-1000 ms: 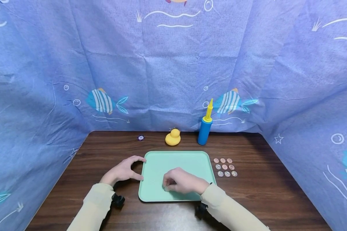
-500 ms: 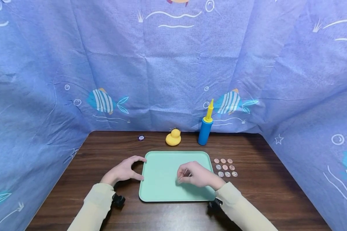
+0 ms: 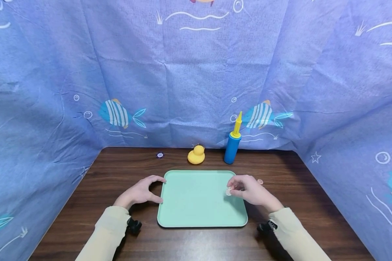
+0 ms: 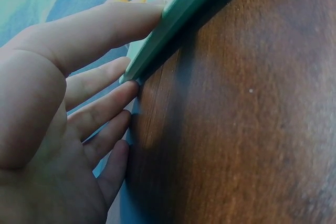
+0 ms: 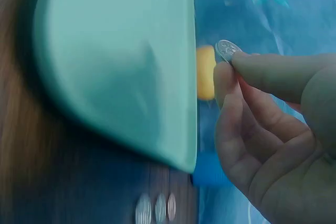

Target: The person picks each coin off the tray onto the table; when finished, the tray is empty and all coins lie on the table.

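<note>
A silver coin [image 5: 228, 50] is pinched between the thumb and index finger of my right hand [image 3: 248, 189], over the right part of a mint-green tray [image 3: 199, 206]. My left hand [image 3: 140, 191] rests at the tray's left side, its thumb and index fingertip touching the rim. In the left wrist view its other fingers [image 4: 105, 111] stretch out loosely beside the tray edge. Right of the tray lie loose coins; one copper coin [image 3: 260, 181] shows past my right hand, which hides the others in the head view. Some of those coins [image 5: 144, 211] appear in the right wrist view.
Behind the tray sit a yellow rubber duck [image 3: 196, 156], a blue hand pump [image 3: 232, 149] with a yellow nozzle, and a dark poker chip [image 3: 160, 155]. The wooden table [image 3: 196, 244] is enclosed by a blue fish-print cloth [image 3: 196, 90].
My right hand has moved right across the tray, from near its middle to its right edge, with the coin in its fingertips. The left hand has stayed at the rim.
</note>
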`<action>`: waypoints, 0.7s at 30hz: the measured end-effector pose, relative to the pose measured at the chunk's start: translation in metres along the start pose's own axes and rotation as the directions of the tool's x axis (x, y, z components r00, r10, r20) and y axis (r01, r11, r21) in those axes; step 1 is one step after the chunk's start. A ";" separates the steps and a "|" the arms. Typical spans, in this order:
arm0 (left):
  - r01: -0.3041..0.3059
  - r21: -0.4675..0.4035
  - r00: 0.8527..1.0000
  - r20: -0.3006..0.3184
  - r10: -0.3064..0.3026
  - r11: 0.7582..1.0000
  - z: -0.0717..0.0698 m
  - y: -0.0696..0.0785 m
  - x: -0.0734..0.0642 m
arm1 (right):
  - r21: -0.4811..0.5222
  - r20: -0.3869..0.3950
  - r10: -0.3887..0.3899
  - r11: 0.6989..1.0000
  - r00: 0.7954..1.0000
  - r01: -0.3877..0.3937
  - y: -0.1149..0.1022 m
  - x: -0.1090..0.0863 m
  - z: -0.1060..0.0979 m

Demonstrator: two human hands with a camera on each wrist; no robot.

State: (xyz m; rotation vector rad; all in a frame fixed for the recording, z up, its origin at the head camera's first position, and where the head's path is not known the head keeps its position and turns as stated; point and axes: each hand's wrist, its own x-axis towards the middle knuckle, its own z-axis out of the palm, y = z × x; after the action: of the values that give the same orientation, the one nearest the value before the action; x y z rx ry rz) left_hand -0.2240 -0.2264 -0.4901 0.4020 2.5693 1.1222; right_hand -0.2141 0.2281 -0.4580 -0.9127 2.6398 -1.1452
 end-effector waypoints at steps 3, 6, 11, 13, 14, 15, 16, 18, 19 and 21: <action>0.002 0.000 1.000 0.000 -0.002 1.000 0.000 0.000 0.000 | 0.028 -0.031 0.042 0.999 0.999 -0.041 0.009 -0.011 -0.010; 0.002 0.000 1.000 0.001 -0.002 1.000 0.000 0.000 0.000 | 0.043 -0.060 0.055 0.998 0.997 -0.052 0.018 -0.021 -0.018; 0.000 -0.002 1.000 0.001 0.000 1.000 -0.001 -0.001 0.001 | -0.021 -0.122 0.032 0.999 0.992 -0.034 0.029 -0.036 -0.025; -0.001 -0.002 1.000 0.001 0.001 1.000 -0.001 -0.001 0.001 | -0.049 -0.145 0.035 0.998 0.989 -0.043 0.032 -0.041 -0.027; -0.002 -0.001 1.000 0.001 0.002 1.000 -0.001 -0.001 0.001 | -0.063 -0.155 0.039 0.997 0.987 -0.049 0.033 -0.044 -0.028; -0.003 -0.002 1.000 0.002 0.003 1.000 -0.001 -0.001 0.001 | -0.075 -0.160 0.042 0.996 0.986 -0.055 0.034 -0.047 -0.029; -0.005 -0.001 1.000 0.003 0.005 1.000 -0.001 -0.001 0.001 | -0.095 -0.166 0.041 0.994 0.985 -0.057 0.035 -0.049 -0.029; -0.005 0.001 1.000 0.005 0.005 1.000 -0.001 -0.001 0.001 | -0.129 -0.170 0.035 0.990 0.985 -0.058 0.038 -0.054 -0.030; -0.004 0.000 1.000 0.006 0.004 1.000 -0.002 -0.001 0.001 | -0.139 -0.166 0.028 0.989 0.986 -0.052 0.039 -0.056 -0.029; -0.001 0.000 1.000 0.007 0.001 1.000 -0.002 -0.002 0.001 | -0.153 -0.151 0.013 0.987 0.988 -0.036 0.041 -0.060 -0.029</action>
State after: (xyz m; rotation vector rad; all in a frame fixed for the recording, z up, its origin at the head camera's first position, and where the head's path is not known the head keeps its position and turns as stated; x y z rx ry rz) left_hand -0.2257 -0.2282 -0.4903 0.4073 2.5631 1.1191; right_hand -0.1949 0.3023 -0.4736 -0.8469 2.8878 -1.0526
